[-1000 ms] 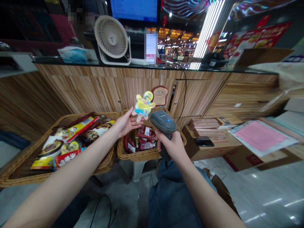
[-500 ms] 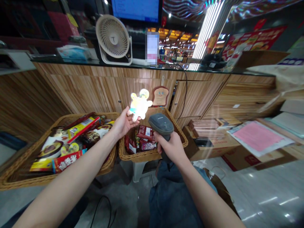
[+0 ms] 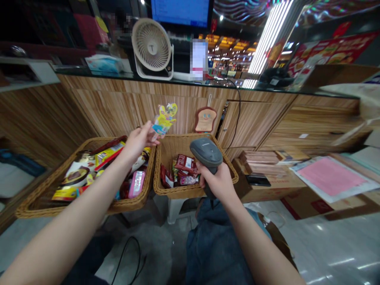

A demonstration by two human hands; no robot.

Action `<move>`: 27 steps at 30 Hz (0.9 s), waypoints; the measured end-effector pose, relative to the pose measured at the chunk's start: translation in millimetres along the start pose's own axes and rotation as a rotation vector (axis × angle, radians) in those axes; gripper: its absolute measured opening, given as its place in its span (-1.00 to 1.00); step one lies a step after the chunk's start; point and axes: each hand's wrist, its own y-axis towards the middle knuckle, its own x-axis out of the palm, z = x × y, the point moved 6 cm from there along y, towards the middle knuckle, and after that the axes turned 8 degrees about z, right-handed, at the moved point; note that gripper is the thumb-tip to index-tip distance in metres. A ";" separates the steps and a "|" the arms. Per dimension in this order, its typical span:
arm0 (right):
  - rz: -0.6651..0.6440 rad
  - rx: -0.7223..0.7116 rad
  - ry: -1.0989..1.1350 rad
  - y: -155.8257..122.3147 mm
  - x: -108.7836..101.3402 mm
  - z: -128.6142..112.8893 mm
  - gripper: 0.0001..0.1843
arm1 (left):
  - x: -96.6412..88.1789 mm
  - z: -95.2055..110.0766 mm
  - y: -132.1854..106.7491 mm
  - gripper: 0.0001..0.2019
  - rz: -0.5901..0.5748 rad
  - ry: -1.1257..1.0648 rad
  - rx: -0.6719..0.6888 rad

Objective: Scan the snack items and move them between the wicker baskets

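Note:
My left hand point(image 3: 142, 137) is closed on the edge of a small yellow and blue character-shaped packet point(image 3: 164, 120), held tilted above the gap between two wicker baskets. In my right hand point(image 3: 218, 180) is a dark grey barcode scanner point(image 3: 207, 152), its head over the right basket point(image 3: 196, 193). That basket holds several dark red snack packets point(image 3: 185, 163) and a few small wrapped items. The left basket point(image 3: 29, 206), partly hidden by my left forearm, is filled with snack bags point(image 3: 74, 174) and a pink case-like pack point(image 3: 137, 183).
Behind the baskets stands a wood-grain counter point(image 3: 113, 105) with a white fan point(image 3: 152, 45), a monitor point(image 3: 179, 12) and a blurred-out phone-like screen. A toast-shaped hanging pad point(image 3: 205, 119) is on its front. Cardboard boxes point(image 3: 270, 194), a black phone point(image 3: 258, 180) and pink paper point(image 3: 331, 178) lie right.
My left hand has moved left with the packet and turned it; the bright glare on the packet is gone. The scanner stays over the right basket. The view has shifted slightly.

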 end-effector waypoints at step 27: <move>-0.018 -0.024 0.030 -2.3 3.2 -8.7 -0.60 | -118.9 21.6 -103.9 -0.62 0.336 0.955 0.708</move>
